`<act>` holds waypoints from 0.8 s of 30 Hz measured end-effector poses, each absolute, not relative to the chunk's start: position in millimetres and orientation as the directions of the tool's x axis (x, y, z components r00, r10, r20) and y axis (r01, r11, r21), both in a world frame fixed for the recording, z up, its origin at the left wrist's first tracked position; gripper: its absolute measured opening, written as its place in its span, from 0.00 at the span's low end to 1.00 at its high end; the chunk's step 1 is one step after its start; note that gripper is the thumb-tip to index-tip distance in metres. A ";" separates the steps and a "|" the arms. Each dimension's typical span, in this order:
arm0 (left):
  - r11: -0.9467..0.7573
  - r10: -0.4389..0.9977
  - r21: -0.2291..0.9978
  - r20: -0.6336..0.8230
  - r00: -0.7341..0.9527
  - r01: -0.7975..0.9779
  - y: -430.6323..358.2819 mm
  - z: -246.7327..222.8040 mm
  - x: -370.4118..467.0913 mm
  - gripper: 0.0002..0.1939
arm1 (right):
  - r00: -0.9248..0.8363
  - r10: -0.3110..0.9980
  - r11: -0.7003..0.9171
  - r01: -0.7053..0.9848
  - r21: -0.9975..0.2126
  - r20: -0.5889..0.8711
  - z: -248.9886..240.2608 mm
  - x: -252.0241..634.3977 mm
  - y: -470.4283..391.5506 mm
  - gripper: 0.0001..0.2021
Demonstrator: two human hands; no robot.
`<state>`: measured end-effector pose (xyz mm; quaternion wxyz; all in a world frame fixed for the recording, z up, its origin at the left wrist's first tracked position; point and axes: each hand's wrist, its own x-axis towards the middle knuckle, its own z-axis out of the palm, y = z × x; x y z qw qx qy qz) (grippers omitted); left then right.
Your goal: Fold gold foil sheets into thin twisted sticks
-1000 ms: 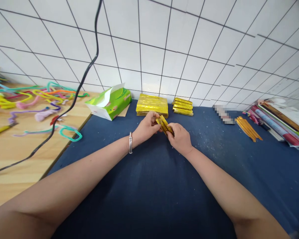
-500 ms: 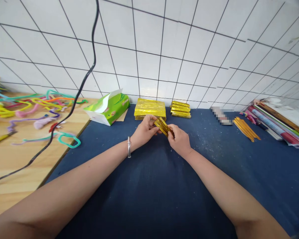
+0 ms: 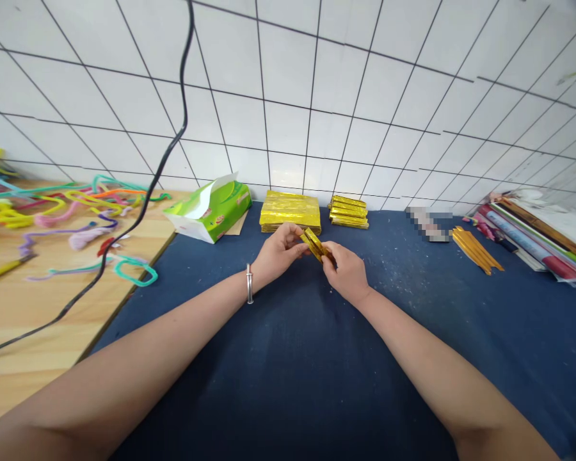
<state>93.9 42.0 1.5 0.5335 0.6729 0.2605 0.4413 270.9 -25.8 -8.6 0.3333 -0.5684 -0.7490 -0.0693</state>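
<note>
Between my two hands is a narrow folded piece of gold foil paper [image 3: 313, 241], held tilted above the dark tabletop. My left hand [image 3: 279, 255], with a silver bangle at the wrist, pinches its upper left end. Closed around the lower right end is my right hand [image 3: 346, 269], whose fingers hide part of the foil. Just behind my left hand lies a stack of flat gold foil sheets [image 3: 290, 210]. To its right sits a smaller pile of folded gold foil strips [image 3: 348, 211].
A green tissue packet [image 3: 214, 208] stands left of the foil stack. Colourful pipe cleaners [image 3: 137, 272] spread over the wooden board [image 3: 67, 320]. A black cable [image 3: 162, 160] hangs across the left side. Orange-gold strips [image 3: 477, 250] and stacked books [image 3: 532, 240] lie at right.
The gold foil paper between my fingers now looks narrower and more closed together. Both hands stay in nearly the same place, and the view has shifted very slightly.
</note>
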 end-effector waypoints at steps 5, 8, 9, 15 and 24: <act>-0.306 0.861 0.948 0.314 0.401 -0.087 41.6 0.3 94.3 0.10 | -0.135 0.789 0.359 0.893 -0.272 0.599 -7.2 270.4 -26.8 0.16; -0.287 0.874 0.955 0.291 0.389 -0.070 40.7 0.0 94.9 0.09 | -0.139 0.788 0.364 0.891 -0.271 0.600 -6.9 270.3 -27.0 0.16; -0.284 0.876 0.956 0.287 0.387 -0.067 40.4 0.1 95.1 0.09 | -0.138 0.788 0.362 0.892 -0.270 0.600 -6.9 270.3 -26.9 0.16; -0.272 0.879 0.957 0.289 0.379 -0.100 39.3 1.4 96.2 0.09 | -0.139 0.789 0.360 0.893 -0.268 0.598 -7.1 270.4 -27.3 0.15; -0.273 0.872 0.953 0.304 0.384 -0.135 40.7 -1.2 94.4 0.09 | -0.157 0.779 0.372 0.895 -0.246 0.607 -7.3 269.9 -27.5 0.15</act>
